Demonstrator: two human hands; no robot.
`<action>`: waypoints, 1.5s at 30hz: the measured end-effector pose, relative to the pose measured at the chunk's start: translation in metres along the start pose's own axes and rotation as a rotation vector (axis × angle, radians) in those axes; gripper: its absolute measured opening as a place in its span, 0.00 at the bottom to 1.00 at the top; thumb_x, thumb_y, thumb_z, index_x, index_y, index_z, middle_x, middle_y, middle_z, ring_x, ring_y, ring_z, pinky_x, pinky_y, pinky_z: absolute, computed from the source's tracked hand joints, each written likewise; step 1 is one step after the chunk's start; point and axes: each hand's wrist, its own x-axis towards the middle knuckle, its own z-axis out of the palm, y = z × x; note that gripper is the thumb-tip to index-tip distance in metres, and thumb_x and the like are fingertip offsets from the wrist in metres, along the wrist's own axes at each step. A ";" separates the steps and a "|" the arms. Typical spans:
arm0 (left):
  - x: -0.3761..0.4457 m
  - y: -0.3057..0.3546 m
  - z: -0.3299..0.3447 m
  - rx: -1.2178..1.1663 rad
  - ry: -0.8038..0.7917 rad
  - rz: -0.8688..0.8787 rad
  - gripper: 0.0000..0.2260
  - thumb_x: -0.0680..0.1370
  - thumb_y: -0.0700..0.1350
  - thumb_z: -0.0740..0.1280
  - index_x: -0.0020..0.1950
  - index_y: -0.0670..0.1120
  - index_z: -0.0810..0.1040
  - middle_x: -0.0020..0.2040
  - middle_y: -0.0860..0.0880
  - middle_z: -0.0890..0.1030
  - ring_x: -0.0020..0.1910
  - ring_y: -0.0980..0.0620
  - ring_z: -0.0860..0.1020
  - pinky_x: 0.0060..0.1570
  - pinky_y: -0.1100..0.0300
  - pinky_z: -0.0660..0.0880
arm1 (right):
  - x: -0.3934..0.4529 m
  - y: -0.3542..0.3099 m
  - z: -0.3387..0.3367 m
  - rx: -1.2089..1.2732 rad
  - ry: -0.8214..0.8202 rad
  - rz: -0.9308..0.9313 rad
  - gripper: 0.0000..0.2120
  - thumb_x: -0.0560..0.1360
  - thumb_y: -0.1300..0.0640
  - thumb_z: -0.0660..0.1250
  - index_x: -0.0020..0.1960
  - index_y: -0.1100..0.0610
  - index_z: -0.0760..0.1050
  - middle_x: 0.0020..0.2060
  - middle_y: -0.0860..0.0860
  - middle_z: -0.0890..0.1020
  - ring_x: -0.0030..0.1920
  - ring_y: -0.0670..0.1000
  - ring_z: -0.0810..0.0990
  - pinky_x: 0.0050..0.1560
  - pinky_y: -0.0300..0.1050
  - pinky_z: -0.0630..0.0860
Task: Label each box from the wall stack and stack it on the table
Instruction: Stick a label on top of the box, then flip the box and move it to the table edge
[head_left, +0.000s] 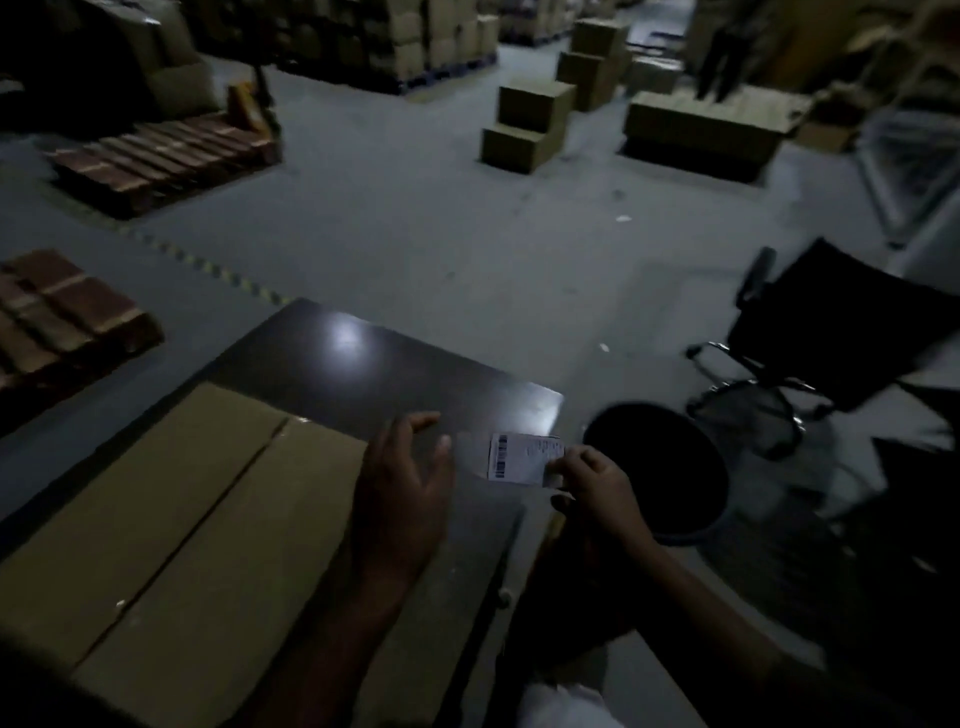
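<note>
A brown cardboard box (171, 525) lies flat on the dark table (363, 364), its taped seam running diagonally. My right hand (592, 486) pinches a white barcode label (522, 457) by its right edge, above the table's right corner. My left hand (402, 483) hovers over the box's right edge with fingers spread and relaxed, holding nothing, a short gap left of the label.
A round black bin (670, 467) stands on the floor right of the table. A black office chair (810, 338) sits further right. Wooden pallets (161, 161) lie at left, stacked cartons (530, 124) across the grey floor, and a person's legs (722, 57) at far back.
</note>
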 end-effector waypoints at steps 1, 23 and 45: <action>-0.005 0.010 0.020 -0.030 -0.057 0.027 0.11 0.83 0.51 0.67 0.64 0.52 0.78 0.59 0.52 0.80 0.57 0.51 0.79 0.54 0.52 0.78 | 0.000 0.002 -0.018 -0.011 0.055 -0.005 0.07 0.77 0.64 0.65 0.40 0.58 0.76 0.35 0.54 0.79 0.34 0.50 0.75 0.33 0.41 0.71; -0.022 0.056 0.272 0.112 -0.578 -0.078 0.19 0.80 0.50 0.72 0.70 0.50 0.74 0.62 0.51 0.79 0.61 0.52 0.79 0.60 0.51 0.78 | 0.131 0.055 -0.219 -0.045 0.264 0.282 0.08 0.72 0.64 0.72 0.50 0.64 0.77 0.41 0.61 0.84 0.35 0.58 0.81 0.31 0.46 0.76; -0.011 0.036 0.118 -0.009 0.154 -0.358 0.15 0.77 0.55 0.70 0.64 0.60 0.75 0.59 0.58 0.82 0.59 0.57 0.81 0.61 0.47 0.80 | 0.100 -0.009 -0.018 -0.250 -0.702 -0.033 0.00 0.79 0.63 0.69 0.49 0.59 0.78 0.38 0.52 0.83 0.37 0.45 0.80 0.36 0.37 0.77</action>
